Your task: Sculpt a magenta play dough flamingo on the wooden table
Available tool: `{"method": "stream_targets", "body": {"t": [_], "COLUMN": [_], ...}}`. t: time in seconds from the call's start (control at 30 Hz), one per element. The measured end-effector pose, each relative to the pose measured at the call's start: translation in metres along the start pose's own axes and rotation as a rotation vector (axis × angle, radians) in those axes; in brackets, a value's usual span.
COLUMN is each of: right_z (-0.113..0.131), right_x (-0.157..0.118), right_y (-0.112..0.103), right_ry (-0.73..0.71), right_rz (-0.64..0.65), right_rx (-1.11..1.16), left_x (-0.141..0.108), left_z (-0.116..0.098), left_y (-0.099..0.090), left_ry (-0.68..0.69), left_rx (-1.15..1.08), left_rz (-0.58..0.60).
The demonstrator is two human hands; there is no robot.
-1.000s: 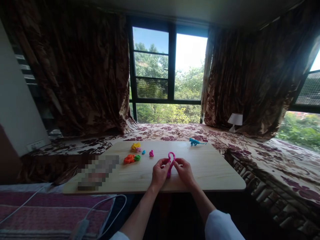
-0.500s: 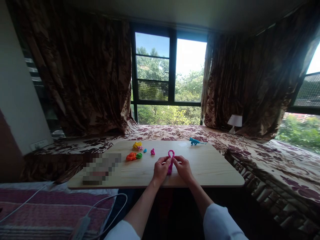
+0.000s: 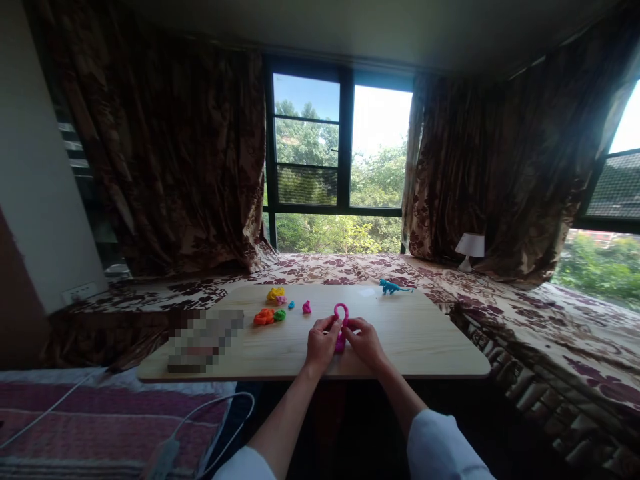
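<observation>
Between my two hands stands a magenta piece of modelling clay, its top bent into a loop and its thicker lower part close to the tabletop. My left hand pinches it from the left side with thumb and forefinger. On the right, my right hand grips the same piece with its fingertips. Part of the clay's middle is hidden behind the fingers. A small magenta lump lies on the table just beyond my left hand.
On the wooden table lie yellow clay, orange clay, green clay and a small blue bit. A blue animal figure stands at the back right. A blurred-out object sits at the left. Behind is a white lamp.
The loop at the top of the magenta clay has shifted slightly left and looks wider and more hook-like. Both hands keep hold of it. The whole view has dropped slightly in the frame.
</observation>
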State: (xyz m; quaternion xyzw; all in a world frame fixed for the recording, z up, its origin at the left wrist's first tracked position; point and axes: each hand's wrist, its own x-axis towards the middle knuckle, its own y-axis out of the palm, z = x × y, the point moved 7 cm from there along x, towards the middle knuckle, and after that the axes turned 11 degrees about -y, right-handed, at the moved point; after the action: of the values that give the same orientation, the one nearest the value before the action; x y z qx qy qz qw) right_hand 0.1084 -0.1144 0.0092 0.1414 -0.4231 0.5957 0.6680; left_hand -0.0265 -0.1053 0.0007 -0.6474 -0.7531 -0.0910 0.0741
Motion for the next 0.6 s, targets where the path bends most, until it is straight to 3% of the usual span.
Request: {"method": "stream_targets", "body": {"t": [0.23,0.6], "right_z": [0.0,-0.002], "right_x": [0.0,-0.002], "right_y": [0.0,0.002], "right_ry": [0.003,0.005], "right_rz": [0.031,0.079], "right_rx": [-0.118,-0.241], "left_x": [0.0,0.002], "left_z": [-0.003,0.007], "left_y": [-0.003,-0.001], "left_ry": [0.036,-0.096], "left_rx": [0.016,-0.047], "left_rz": [-0.022,0.057]}}
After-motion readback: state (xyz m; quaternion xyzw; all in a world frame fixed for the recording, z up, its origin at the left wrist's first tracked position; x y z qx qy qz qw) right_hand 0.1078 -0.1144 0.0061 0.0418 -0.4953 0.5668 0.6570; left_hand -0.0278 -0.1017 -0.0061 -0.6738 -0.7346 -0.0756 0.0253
